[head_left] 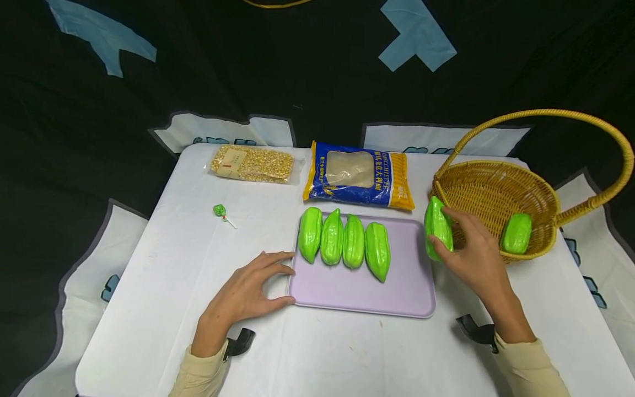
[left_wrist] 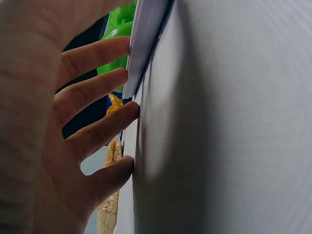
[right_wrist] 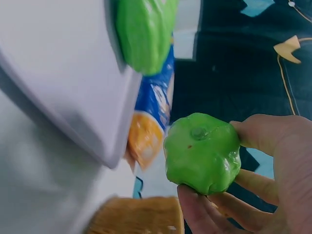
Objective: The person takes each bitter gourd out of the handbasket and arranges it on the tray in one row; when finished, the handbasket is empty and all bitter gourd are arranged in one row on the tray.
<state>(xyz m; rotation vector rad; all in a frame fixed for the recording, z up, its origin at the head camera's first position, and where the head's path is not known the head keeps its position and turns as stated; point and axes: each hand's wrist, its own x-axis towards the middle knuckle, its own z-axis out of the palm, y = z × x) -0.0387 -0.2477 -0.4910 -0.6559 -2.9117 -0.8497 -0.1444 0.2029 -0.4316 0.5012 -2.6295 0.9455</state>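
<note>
My right hand (head_left: 471, 253) grips a glossy green star fruit (head_left: 439, 229) between thumb and fingers, raised beside the tray's right edge and in front of the basket's left rim. Its lobed end with a stem nub faces the right wrist view, where the same star fruit (right_wrist: 202, 153) is pinched. Several like star fruits (head_left: 311, 234) lie in a row on the left half of a lilac tray (head_left: 342, 289). Fingertips and thumb of my left hand (head_left: 248, 289) touch the tray's left edge, spread apart. One more star fruit (head_left: 517, 234) lies inside the wicker basket (head_left: 488, 171).
The basket's tall handle (head_left: 555, 113) arches up at the right. Behind the tray lies a blue and yellow pasta bag (head_left: 392, 182). A clear bag of corn kernels (head_left: 268, 165) sits at the back left, with a green lollipop (head_left: 220, 210) nearer on the white table (head_left: 163, 275).
</note>
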